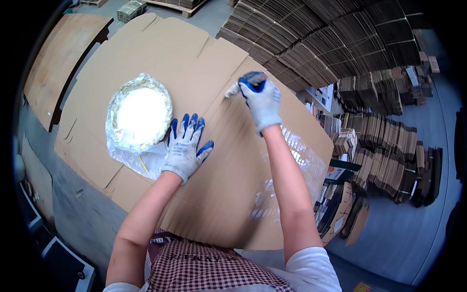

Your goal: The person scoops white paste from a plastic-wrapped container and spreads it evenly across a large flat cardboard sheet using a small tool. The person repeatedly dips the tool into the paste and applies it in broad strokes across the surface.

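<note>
Currently your left hand [186,148] is lying spread just right of the foil-lined bowl [114,113]; your right hand [264,101], farther right, is clutching a brush-like tool [232,91] slanting bowlward

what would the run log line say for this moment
left grip: open, spread on cardboard | right grip: closed on blurred tool | wrapped basin: beside left grip

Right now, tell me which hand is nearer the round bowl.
Left. The left hand is spread close beside the bowl; the right hand is farther off to its right.
</note>
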Demonstrator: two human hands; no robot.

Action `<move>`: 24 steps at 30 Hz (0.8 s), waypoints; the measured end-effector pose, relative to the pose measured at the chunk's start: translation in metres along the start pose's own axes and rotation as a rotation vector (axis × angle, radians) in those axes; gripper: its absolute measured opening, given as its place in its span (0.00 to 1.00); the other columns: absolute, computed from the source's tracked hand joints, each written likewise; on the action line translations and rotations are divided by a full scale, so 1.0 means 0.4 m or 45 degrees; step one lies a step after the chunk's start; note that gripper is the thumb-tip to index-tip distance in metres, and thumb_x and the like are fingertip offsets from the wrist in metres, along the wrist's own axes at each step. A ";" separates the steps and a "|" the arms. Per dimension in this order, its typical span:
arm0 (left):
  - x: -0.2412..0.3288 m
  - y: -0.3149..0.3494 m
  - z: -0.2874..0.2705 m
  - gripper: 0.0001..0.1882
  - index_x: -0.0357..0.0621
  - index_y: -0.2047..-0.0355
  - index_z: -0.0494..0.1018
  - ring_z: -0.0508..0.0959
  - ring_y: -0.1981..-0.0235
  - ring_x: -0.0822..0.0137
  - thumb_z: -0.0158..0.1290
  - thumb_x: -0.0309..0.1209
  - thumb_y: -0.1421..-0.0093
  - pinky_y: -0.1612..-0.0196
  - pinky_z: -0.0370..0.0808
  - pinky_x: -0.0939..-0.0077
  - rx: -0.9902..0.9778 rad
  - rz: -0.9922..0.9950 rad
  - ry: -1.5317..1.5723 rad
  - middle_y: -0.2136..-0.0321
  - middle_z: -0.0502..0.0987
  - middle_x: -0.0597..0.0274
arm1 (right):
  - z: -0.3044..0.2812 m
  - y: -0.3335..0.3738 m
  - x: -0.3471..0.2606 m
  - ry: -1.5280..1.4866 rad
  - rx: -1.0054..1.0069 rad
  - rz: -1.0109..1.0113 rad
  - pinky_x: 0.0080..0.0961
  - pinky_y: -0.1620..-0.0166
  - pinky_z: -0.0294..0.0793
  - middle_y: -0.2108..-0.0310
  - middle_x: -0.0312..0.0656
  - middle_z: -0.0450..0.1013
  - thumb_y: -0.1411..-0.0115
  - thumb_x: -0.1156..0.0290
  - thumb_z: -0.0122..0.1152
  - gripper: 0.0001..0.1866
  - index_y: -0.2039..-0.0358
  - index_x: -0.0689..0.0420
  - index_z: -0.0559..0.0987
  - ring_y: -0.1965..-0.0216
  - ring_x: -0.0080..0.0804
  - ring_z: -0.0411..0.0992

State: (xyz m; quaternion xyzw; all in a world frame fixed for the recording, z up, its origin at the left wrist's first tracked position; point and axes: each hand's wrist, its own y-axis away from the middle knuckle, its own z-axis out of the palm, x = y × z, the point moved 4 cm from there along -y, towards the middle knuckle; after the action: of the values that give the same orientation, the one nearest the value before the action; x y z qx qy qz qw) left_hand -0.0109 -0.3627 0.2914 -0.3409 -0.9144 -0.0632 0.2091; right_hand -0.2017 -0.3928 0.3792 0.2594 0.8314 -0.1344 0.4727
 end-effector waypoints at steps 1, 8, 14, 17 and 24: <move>-0.004 0.002 0.005 0.33 0.43 0.44 0.52 0.48 0.40 0.54 0.43 0.47 0.45 0.40 0.38 0.55 -0.027 0.008 -0.017 0.43 0.52 0.52 | 0.027 -0.020 -0.002 -0.014 -0.034 0.033 0.22 0.76 0.68 0.80 0.40 0.70 0.54 0.69 0.60 0.10 0.72 0.59 0.72 0.80 0.26 0.69; -0.006 0.004 0.030 0.34 0.43 0.43 0.52 0.45 0.40 0.55 0.40 0.51 0.45 0.40 0.35 0.54 -0.059 0.011 -0.016 0.42 0.50 0.53 | 0.042 -0.109 0.052 0.494 -0.078 -0.035 0.28 0.65 0.68 0.74 0.46 0.71 0.57 0.64 0.61 0.14 0.72 0.58 0.72 0.70 0.40 0.70; 0.006 0.000 0.032 0.34 0.43 0.43 0.52 0.46 0.40 0.57 0.40 0.50 0.45 0.40 0.35 0.55 -0.043 0.023 0.060 0.42 0.51 0.54 | 0.073 -0.118 0.086 0.552 -0.105 -0.121 0.27 0.67 0.69 0.76 0.45 0.71 0.55 0.67 0.60 0.13 0.71 0.60 0.71 0.72 0.36 0.71; -0.009 0.006 0.030 0.33 0.44 0.44 0.52 0.47 0.40 0.58 0.41 0.48 0.45 0.40 0.36 0.55 -0.017 -0.002 0.099 0.42 0.51 0.54 | 0.074 -0.078 0.025 0.298 -0.138 0.077 0.26 0.68 0.69 0.77 0.44 0.71 0.55 0.68 0.60 0.12 0.71 0.59 0.71 0.73 0.33 0.71; -0.019 0.003 0.018 0.30 0.44 0.44 0.54 0.49 0.41 0.58 0.43 0.42 0.45 0.39 0.40 0.59 0.070 -0.023 0.272 0.44 0.54 0.55 | 0.101 -0.024 0.031 0.332 -0.222 -0.045 0.25 0.70 0.69 0.77 0.43 0.70 0.55 0.66 0.61 0.12 0.74 0.59 0.71 0.76 0.32 0.69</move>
State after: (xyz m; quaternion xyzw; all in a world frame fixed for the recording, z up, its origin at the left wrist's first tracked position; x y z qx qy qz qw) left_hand -0.0075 -0.3645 0.2817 -0.3179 -0.8914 -0.0759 0.3140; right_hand -0.1833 -0.4161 0.3476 0.2179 0.8986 -0.0350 0.3792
